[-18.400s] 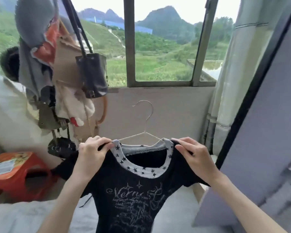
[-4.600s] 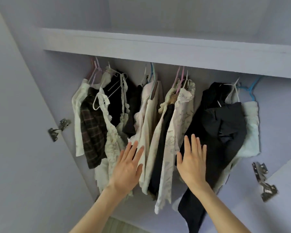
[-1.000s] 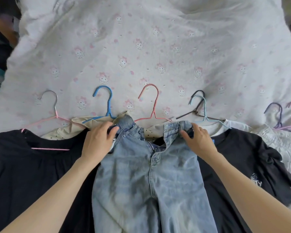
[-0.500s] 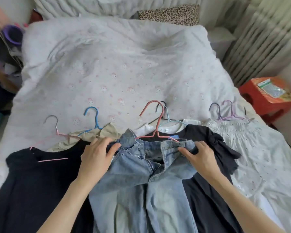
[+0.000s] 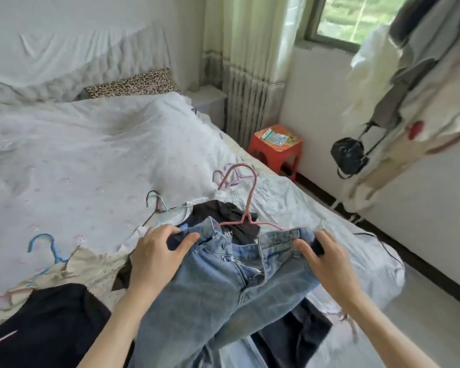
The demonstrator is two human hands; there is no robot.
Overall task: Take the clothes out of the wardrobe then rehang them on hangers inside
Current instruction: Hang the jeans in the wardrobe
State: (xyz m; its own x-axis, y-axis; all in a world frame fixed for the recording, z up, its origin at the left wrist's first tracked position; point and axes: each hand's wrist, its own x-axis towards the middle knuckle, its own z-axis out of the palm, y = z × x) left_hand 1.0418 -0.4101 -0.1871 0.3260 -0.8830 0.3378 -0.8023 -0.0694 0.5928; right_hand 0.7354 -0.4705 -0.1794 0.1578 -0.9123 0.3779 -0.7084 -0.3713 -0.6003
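A pair of light blue jeans (image 5: 223, 293) on a pink hanger (image 5: 246, 205) is lifted above the bed (image 5: 77, 160). My left hand (image 5: 157, 256) grips the left end of the waistband. My right hand (image 5: 327, 256) grips the right end, with dark fabric under its fingers. The fly is unzipped and the legs hang down toward me. Under the jeans lies a black T-shirt (image 5: 229, 216) on the bed. A beige garment on a blue hanger (image 5: 48, 248) and a black top (image 5: 45, 320) lie at the lower left.
A white garment on purple hangers (image 5: 282, 203) lies at the bed's right edge. A red stool (image 5: 276, 147) stands by the radiator and curtain. A coat rack (image 5: 409, 83) with clothes and a black bag (image 5: 349, 156) stands at the right. Bare floor lies along the wall.
The jeans on the pink hanger have risen off the bed in both hands. My view has swung right, bringing the stool, window and coat rack into sight.
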